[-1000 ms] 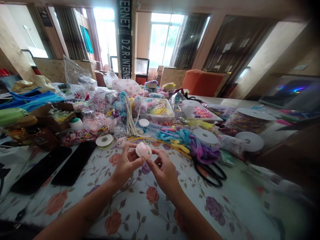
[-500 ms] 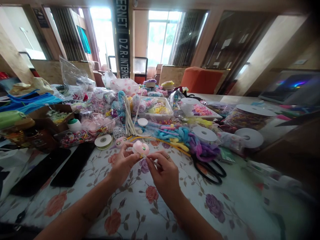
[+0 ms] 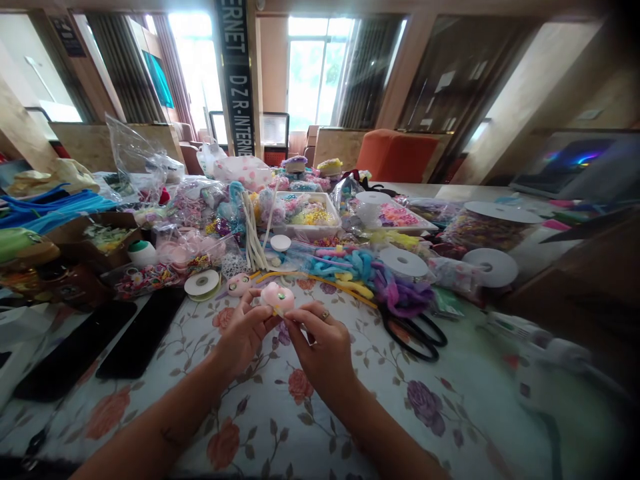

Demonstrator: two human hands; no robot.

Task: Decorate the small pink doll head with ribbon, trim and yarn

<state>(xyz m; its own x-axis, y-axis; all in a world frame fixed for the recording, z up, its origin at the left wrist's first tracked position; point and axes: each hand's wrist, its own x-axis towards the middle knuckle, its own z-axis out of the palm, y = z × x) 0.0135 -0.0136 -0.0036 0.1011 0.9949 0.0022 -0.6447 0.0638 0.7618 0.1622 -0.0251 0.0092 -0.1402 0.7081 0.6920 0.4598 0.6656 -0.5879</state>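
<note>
Now, right of a loose pink piece [image 3: 239,285], gripping the pink head [image 3: 280,297] over the tabletop [image 3: 367,407] mainly in the curled left hand [image 3: 243,333], not from both sides as a second ago; with the seemingly freed right hand [image 3: 324,341], pinching fingertips together at its lower edge

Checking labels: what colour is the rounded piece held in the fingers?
The rounded piece is mostly pale pink, with a little green; see the head view.

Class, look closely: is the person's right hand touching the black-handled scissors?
No, the scissors lie on the tablecloth, apart from the right hand, which is at the pink toy that the left hand holds.
</note>
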